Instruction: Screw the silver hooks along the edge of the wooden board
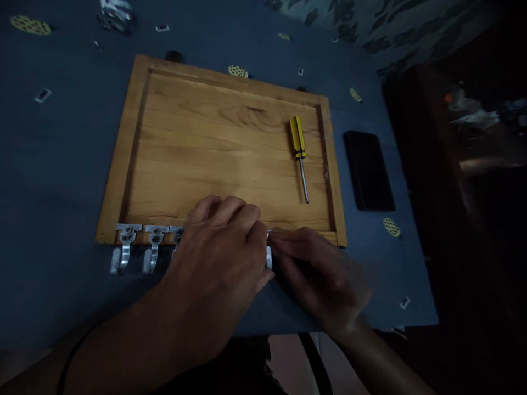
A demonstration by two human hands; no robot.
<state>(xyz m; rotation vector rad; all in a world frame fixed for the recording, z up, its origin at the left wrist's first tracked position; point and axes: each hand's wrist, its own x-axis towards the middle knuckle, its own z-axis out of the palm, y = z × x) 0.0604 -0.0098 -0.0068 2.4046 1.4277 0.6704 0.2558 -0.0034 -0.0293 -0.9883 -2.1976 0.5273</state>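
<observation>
A wooden panel (185,137) with a raised frame lies flat on a dark blue table (53,164). A metal strip of hooks (140,241) runs along the panel's near edge, its hooks hanging over the table. My left hand (218,258) rests curled over the middle of the strip, fingers closed on it. My right hand (321,274) meets it from the right, fingertips pinched at a small shiny metal part (269,255) of the strip; it is blurred. A yellow and black screwdriver (300,153) lies on the panel's right side, untouched.
A black phone (368,170) lies right of the panel. Small yellow perforated discs (237,71) and tiny white tags (42,95) are scattered over the table. A shiny metal object (117,13) sits at the far left. The table's near edge is just under my wrists.
</observation>
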